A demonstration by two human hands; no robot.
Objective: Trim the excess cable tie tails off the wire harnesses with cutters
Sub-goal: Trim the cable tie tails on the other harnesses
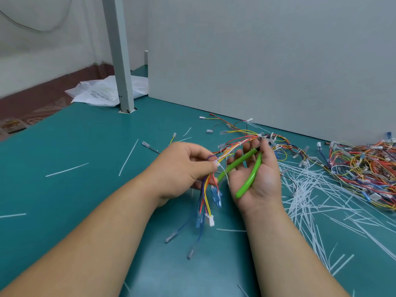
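Observation:
My left hand (pixel 184 168) pinches a wire harness (pixel 206 189) at a white cable tie. Its red, yellow and blue wires hang down to blue and white connectors, and other wires run up and right past my fingers. My right hand (pixel 260 179) lies palm up with the green-handled cutters (pixel 246 170) in it. The handles are spread apart across the palm, and the jaws point up and away, near a cable tie on the harness at about the fingertips. The jaw tips are hard to make out.
A heap of harnesses (pixel 362 168) lies at the right on the teal table (pixel 85 189). Cut white tie tails (pixel 310 200) litter the surface right of my hands, with a few at the left. A grey post (pixel 120 61), a white panel (pixel 257 61) and a plastic bag (pixel 100 93) stand behind.

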